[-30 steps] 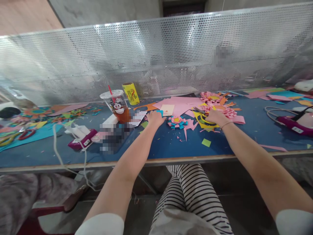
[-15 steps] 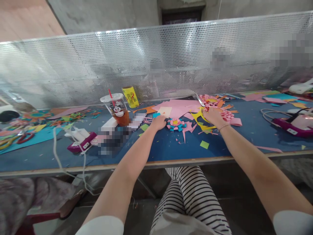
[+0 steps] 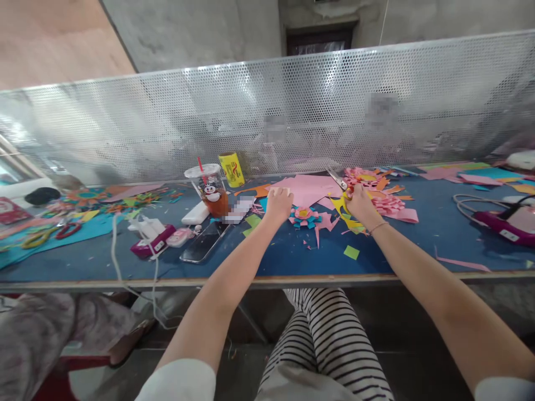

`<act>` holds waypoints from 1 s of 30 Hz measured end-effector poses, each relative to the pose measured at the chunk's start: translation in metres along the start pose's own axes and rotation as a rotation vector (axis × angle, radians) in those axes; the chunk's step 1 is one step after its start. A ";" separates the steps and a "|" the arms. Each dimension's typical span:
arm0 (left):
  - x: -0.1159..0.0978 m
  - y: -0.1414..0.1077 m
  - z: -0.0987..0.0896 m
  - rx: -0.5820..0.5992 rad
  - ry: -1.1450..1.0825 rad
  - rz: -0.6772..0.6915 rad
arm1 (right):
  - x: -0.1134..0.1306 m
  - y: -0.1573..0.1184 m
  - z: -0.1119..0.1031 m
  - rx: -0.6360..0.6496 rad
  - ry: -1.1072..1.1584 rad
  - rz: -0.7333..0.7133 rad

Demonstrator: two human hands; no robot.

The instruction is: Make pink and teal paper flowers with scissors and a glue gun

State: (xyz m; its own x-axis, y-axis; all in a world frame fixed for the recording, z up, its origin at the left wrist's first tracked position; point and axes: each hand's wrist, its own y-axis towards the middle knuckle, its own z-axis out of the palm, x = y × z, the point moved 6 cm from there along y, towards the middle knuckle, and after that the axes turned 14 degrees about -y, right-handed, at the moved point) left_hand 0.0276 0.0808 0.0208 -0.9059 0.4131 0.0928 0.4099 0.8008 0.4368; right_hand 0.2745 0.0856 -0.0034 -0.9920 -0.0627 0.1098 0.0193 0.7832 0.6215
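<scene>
My left hand rests on the paper at the table's middle, its fingers bent over a pale sheet whose edge is mostly hidden. Around my right hand's fingers are the handles of a pair of scissors; the blades point up and to the left, and my right hand is closed on them. Pink sheets lie between the hands. Nearer me sits a pink and blue paper flower. Yellow cut paper is beside and below the right hand, with pink flowers to its right.
A drink cup with a red straw, a yellow packet and a phone are on the left. Purple power strips with cables lie at both sides. A perforated metal screen stands behind the table.
My left hand has moved up onto the pale sheet. The scissors have risen slightly, showing more clearly in my right hand. The view has shifted, and the phone now shows clearly.
</scene>
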 end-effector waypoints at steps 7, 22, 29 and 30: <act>-0.069 -0.012 -0.025 -0.043 0.097 0.389 | 0.012 -0.003 -0.012 -0.130 0.188 0.011; -0.177 -0.108 -0.065 -0.071 -0.144 0.955 | 0.006 -0.003 0.001 -0.059 0.193 -0.007; -0.223 -0.222 -0.007 1.207 -1.568 0.761 | 0.011 -0.008 -0.006 -0.084 0.119 -0.013; -0.219 -0.245 0.014 1.437 -1.700 0.676 | 0.011 -0.008 -0.007 -0.084 0.127 -0.016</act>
State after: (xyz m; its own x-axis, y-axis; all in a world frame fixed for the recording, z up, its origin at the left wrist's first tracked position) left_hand 0.1270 -0.1999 -0.1192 -0.0980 -0.0956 -0.9906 0.9786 -0.1905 -0.0784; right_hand 0.2639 0.0743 -0.0017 -0.9687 -0.1563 0.1931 0.0194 0.7271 0.6862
